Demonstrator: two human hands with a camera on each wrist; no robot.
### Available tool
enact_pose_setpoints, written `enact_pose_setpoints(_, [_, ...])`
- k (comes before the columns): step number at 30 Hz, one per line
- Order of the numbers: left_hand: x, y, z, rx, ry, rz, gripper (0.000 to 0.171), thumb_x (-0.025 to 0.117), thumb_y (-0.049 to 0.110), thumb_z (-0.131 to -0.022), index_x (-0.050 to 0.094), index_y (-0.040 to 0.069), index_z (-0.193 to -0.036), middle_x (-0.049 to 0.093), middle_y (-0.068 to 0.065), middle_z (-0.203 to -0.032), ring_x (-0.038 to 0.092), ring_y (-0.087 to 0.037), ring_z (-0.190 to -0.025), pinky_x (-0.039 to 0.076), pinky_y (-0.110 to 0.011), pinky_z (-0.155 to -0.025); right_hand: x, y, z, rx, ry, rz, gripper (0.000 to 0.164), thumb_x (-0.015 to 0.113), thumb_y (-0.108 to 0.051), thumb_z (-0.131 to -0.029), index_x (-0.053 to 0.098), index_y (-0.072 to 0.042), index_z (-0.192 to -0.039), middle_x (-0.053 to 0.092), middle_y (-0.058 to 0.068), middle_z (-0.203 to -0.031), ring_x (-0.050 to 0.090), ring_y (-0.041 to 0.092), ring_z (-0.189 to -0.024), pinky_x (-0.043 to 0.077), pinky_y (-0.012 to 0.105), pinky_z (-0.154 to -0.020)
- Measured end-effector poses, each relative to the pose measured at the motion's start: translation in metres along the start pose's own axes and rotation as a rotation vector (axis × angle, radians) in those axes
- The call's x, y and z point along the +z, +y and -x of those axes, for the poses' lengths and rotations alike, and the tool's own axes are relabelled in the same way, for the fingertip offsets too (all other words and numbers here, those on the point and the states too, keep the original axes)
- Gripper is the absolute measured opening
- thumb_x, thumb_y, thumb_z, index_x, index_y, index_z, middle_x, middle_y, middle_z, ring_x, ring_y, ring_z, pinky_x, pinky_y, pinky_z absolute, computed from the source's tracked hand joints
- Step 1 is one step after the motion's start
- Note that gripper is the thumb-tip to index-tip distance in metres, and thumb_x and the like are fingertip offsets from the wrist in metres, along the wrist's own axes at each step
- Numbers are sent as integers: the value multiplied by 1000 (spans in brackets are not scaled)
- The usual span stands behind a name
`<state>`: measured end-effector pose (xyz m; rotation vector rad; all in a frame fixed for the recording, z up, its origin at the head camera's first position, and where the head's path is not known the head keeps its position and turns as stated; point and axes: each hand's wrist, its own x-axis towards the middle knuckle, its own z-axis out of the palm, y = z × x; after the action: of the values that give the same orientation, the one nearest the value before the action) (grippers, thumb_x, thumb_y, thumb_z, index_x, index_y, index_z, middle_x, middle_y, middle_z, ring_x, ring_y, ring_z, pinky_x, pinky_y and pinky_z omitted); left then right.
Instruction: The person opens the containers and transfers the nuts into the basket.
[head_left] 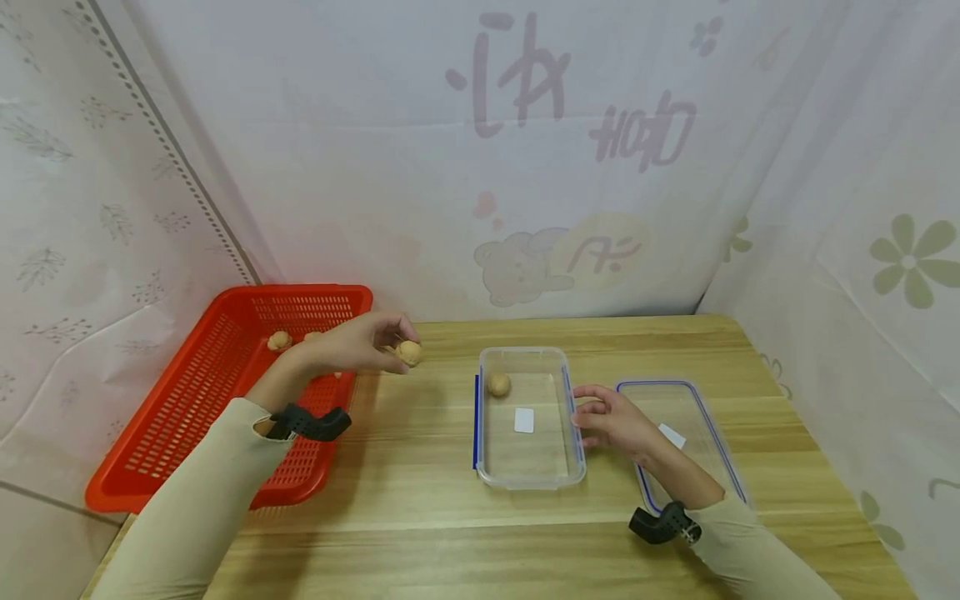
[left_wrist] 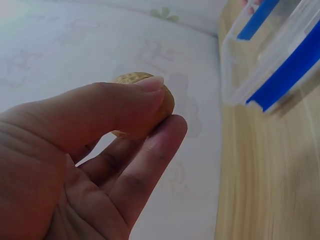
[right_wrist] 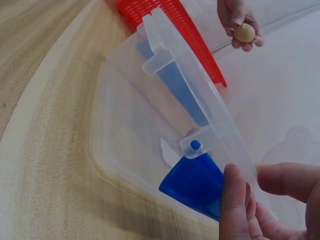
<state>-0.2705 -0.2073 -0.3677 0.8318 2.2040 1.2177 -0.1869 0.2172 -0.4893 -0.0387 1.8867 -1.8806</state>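
Note:
My left hand holds a walnut between thumb and fingertips, raised just right of the red basket. In the left wrist view the thumb covers part of the tan, rough-shelled walnut. A clear plastic box with blue side latches stands without its lid in the middle of the table. Inside, near its far left corner, lies another walnut. My right hand pinches the box's right wall at the rim, above a blue latch that hangs down in the right wrist view.
A red perforated basket on the left contains a few walnuts, partly hidden by my left arm. Right of the box lies its clear lid with a blue seal, under my right wrist. A white patterned curtain closes off the back.

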Motion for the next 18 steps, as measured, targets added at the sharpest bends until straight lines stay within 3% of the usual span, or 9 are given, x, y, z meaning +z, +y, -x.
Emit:
enact_pose_setpoints(9, [-18,-12,29,-46,142,-4,37,81,2,-86,62,1,-118,62,-15,-118,60,-27,-108,56,-27,-85,0,0,1,2,1,-12,57,63,0,-98,33,11,-145,64,2,-96,65,14,-84,60,28,-70])
enact_pose_setpoints(11, [-22,-13,35,-80,159,-22,38,81,7,-87,62,4,-119,61,-15,-119,62,-26,-99,55,-25,-70,0,-1,1,3,4,-12,57,64,0,-98,33,10,-146,64,2,-96,65,15,-84,60,28,-70])
enact_pose_setpoints(15, [-32,-18,47,-139,184,-21,38,81,12,-88,63,7,-122,64,-17,-115,63,-25,-87,50,-29,-55,0,-1,1,4,4,-14,58,64,-1,-98,33,10,-146,63,2,-96,64,15,-84,60,28,-71])
enact_pose_setpoints(18, [-38,-25,55,-138,202,-12,37,80,11,-89,62,5,-121,65,-18,-109,64,-25,-92,55,-33,-65,-1,-1,1,-3,-6,-16,58,63,0,-98,32,11,-146,64,2,-96,65,14,-83,60,28,-70])
